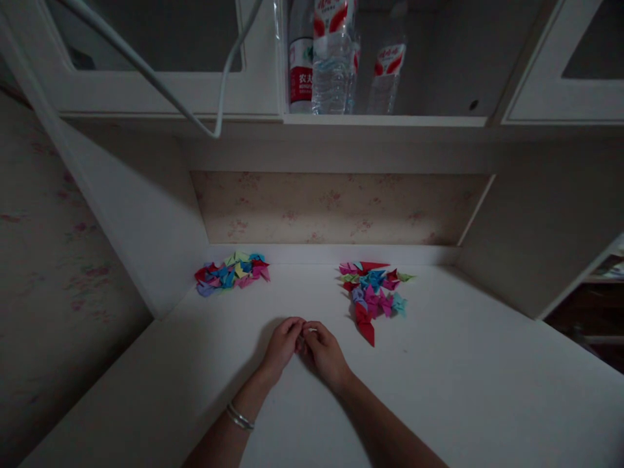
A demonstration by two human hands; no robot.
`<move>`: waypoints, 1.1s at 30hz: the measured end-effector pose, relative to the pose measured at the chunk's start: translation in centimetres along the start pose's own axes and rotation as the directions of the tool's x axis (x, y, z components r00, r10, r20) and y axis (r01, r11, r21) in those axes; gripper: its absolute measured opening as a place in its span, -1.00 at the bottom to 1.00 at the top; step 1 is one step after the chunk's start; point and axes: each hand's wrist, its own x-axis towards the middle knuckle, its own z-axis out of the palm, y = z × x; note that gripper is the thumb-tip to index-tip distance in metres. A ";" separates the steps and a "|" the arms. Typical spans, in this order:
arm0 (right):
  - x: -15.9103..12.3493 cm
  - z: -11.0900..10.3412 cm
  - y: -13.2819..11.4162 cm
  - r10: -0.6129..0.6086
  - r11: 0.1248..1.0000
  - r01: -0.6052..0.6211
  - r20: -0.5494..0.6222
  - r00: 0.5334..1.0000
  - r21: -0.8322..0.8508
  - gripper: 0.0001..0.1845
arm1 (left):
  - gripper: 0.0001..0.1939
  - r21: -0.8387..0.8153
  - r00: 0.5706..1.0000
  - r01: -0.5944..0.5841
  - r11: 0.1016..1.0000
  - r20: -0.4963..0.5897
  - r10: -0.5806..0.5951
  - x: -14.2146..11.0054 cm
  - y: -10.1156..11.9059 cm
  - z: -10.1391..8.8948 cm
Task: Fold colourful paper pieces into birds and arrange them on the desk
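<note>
Short of worktop's (463, 364) back edge: left hand (283, 346), right hand (327, 351).
Curl together narrowly; cannot tell if holding; paper heaps (231, 276) behind.

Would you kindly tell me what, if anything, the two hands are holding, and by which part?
It cannot be told: the left hand and right hand meet closely, hiding anything between them.
</note>
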 end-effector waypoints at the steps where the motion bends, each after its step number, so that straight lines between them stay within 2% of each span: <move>1: 0.0 0.0 -0.1 0.003 1.000 -0.004 0.011 1.000 0.014 -0.67 | -0.68 0.000 1.000 0.001 1.000 0.000 -0.001 0.0 0.0 0.0; 6: -0.2 0.1 -0.8 0.014 0.998 -0.016 0.035 0.999 0.056 -0.73 | -0.70 0.017 1.000 0.003 1.000 0.011 -0.003 0.0 0.1 0.0; 12: -0.2 0.3 -1.0 0.011 1.000 -0.011 0.000 1.000 0.012 -0.73 | -0.70 0.035 1.000 0.003 0.999 0.014 -0.003 0.1 -0.3 -0.1; 33: -0.2 0.5 -1.0 0.002 0.998 -0.002 0.010 1.000 0.061 -0.74 | -0.76 0.011 0.999 -0.003 1.000 0.037 0.003 0.3 -0.5 -0.1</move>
